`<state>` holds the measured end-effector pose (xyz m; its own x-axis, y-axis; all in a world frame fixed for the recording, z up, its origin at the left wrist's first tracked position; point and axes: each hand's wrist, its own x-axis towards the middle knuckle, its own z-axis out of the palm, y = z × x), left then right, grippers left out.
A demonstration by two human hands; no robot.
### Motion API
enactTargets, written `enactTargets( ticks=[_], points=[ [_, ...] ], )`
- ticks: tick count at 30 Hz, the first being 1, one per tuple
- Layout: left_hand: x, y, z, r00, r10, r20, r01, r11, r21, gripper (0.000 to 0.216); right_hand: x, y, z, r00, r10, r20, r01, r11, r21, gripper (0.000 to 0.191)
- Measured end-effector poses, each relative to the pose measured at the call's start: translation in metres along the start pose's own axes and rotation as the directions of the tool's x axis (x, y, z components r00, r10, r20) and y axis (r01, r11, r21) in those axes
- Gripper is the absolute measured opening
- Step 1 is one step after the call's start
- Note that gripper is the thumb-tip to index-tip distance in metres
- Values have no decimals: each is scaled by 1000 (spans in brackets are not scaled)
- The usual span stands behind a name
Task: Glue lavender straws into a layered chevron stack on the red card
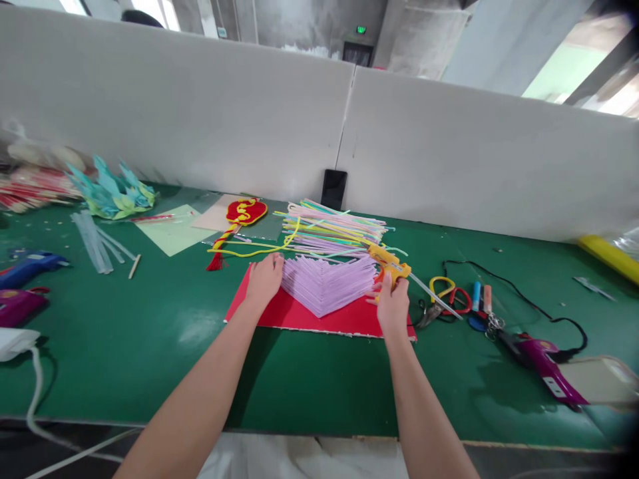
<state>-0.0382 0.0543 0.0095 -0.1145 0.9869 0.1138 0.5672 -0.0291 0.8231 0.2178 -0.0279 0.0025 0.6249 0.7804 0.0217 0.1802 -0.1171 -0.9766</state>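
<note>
A purple chevron-shaped layer of fuzzy pipe cleaners (pixel 327 283) lies on a red board (pixel 324 323) with a ragged white front edge. My left hand (pixel 266 278) rests over the board's left side, fingers laid down against the purple layer's left edge, holding nothing that I can see. My right hand (pixel 393 303) is closed around a yellow glue gun (pixel 392 261) at the board's right side. A translucent glue stick (pixel 434 296) juts from the gun's back toward the right. Behind the board lies a pile of pastel pipe cleaners (pixel 334 229).
Scissors (pixel 444 296) with yellow and red handles lie right of the board, near a purple corded tool (pixel 546 369). A black phone (pixel 333 189) leans on the white partition (pixel 200 120). A red tasselled ornament (pixel 246 211) and loose glue sticks (pixel 94 243) lie left on the green table (pixel 164 359).
</note>
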Motion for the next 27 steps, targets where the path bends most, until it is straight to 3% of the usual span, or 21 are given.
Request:
enactTargets(
  ticks=[7,15,20,27],
  points=[
    [4,2,3,998,-42,38,51,956,-289,19,0,3,3,999,27,18,-28,999,30,48],
    [8,5,-9,968,-191,164,251,750,-612,40,3,6,3,1000,31,6,-31,999,45,49],
    [10,2,-11,915,-249,318,399,678,-617,39,3,6,3,999,30,16,-31,998,56,48],
    [3,2,-10,834,-217,508,489,716,-498,39,1,4,4,999,33,8,-33,998,55,44]
  ],
)
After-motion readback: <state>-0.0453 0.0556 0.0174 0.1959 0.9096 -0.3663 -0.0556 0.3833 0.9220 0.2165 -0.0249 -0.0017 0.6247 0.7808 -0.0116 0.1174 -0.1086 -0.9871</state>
